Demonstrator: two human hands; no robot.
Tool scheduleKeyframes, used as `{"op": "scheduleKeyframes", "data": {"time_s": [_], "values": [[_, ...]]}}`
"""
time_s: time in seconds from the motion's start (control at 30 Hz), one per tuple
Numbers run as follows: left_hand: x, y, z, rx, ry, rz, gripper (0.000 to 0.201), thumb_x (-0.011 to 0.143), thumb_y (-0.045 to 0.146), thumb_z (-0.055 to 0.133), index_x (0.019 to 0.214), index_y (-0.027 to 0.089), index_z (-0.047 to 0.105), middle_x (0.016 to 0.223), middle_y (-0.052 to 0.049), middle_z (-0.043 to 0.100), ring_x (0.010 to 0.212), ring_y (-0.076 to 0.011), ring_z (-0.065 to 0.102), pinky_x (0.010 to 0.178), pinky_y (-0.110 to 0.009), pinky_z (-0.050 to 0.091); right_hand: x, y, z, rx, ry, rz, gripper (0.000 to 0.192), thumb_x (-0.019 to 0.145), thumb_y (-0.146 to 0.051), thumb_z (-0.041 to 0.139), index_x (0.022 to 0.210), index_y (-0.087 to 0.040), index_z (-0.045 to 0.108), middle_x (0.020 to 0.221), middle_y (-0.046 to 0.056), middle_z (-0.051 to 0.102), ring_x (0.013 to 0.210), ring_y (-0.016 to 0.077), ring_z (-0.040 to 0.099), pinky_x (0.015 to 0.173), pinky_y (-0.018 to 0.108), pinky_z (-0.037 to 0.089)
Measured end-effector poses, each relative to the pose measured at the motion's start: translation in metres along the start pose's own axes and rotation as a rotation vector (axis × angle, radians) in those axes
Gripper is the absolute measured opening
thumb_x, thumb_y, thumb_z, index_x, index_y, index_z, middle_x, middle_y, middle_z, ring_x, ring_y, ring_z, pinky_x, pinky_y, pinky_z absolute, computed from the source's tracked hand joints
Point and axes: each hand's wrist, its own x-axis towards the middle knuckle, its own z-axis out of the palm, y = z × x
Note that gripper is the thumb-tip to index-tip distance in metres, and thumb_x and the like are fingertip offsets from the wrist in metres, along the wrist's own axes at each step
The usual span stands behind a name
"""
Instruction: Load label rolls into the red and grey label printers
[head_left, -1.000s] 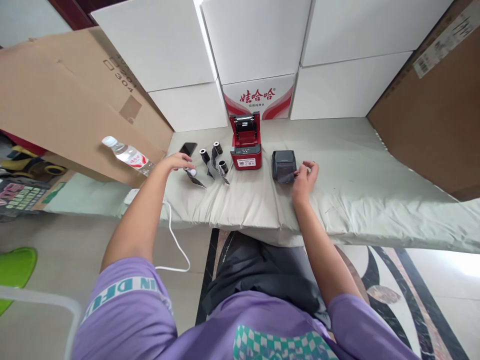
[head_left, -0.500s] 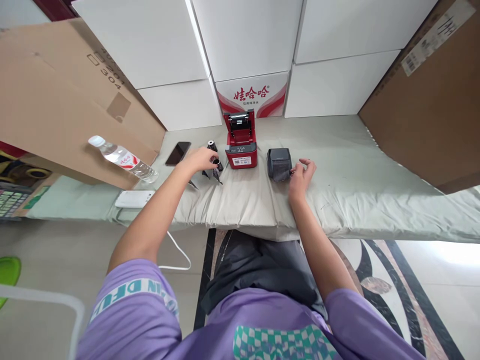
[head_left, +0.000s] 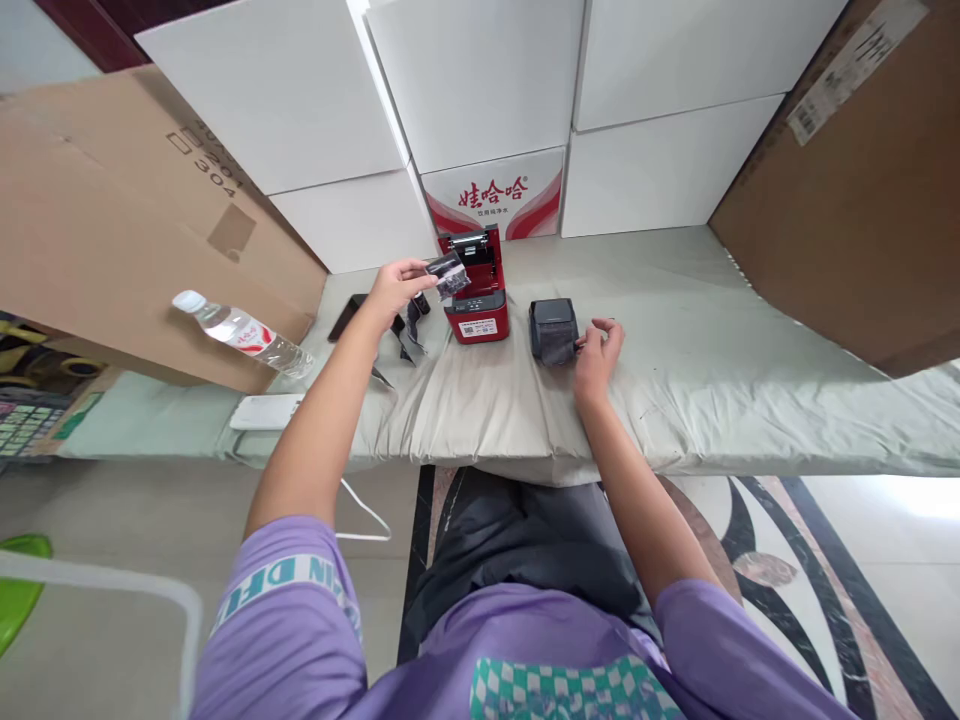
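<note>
A low platform draped in a pale green sheet [head_left: 675, 370] runs along a wall of stacked white cartons [head_left: 480, 90], with brown cardboard leaning at either end. The left hand [head_left: 397, 285] has its fingertips pinched on a small dark paper roll [head_left: 448, 274], raised clear of the sheet and hanging just at the left edge of the red label printer [head_left: 475, 292]. That printer's lid stands open; its paper bay looks empty, though the roll partly hides it. Held this lightly, the roll could slip or let its loose tail unwind and snag on the lid. More rolls [head_left: 412, 325] lie below. The right hand [head_left: 596, 352], fingers loosely curled, touches the shut dark grey printer [head_left: 553, 330]. A water bottle [head_left: 240, 332] lies well left.
</note>
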Motion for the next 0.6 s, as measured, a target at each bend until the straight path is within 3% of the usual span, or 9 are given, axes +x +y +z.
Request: {"op": "scheduleKeyframes", "data": {"time_s": [0.1,0.3,0.47,0.6], "values": [[0.022,-0.007,0.025,0.240,-0.021,0.074,0.041,0.068,0.027,0.081,0.107,0.017,0.079,0.094,-0.005,0.076,0.082,-0.0186,0.066,0.081,-0.031,0.054,-0.001,-0.002,0.000,-0.014,-0.006,0.004,0.014,0.091,-0.031,0.051,0.103,-0.024,0.053,0.116,0.003,0.053,0.074,0.0107,0.057,0.084,0.034,0.052],[0.053,-0.010,0.067,0.556,-0.150,-0.022,0.037,0.070,0.019,0.078,0.107,0.020,0.084,0.097,-0.007,0.081,0.093,-0.0271,0.073,0.090,-0.038,0.056,0.000,-0.004,-0.001,-0.019,0.001,0.038,0.014,0.090,-0.032,0.050,0.102,-0.024,0.053,0.117,0.003,0.053,0.074,0.0112,0.057,0.082,0.035,0.052],[0.059,-0.005,0.076,0.877,-0.134,-0.022,0.038,0.071,0.020,0.081,0.108,0.026,0.085,0.118,-0.012,0.081,0.117,-0.0375,0.071,0.097,-0.047,0.055,-0.001,-0.005,-0.001,-0.027,-0.015,0.050,0.016,0.091,-0.034,0.050,0.104,-0.025,0.052,0.117,0.004,0.056,0.076,0.0125,0.058,0.083,0.035,0.052],[0.062,0.004,0.075,1.053,-0.191,-0.020,0.042,0.071,0.020,0.081,0.112,0.028,0.084,0.123,-0.012,0.080,0.120,-0.0396,0.071,0.100,-0.049,0.055,-0.002,-0.005,-0.001,-0.020,-0.026,0.068,0.019,0.091,-0.038,0.049,0.105,-0.026,0.052,0.116,0.004,0.056,0.077,0.0130,0.059,0.083,0.035,0.052]]}}
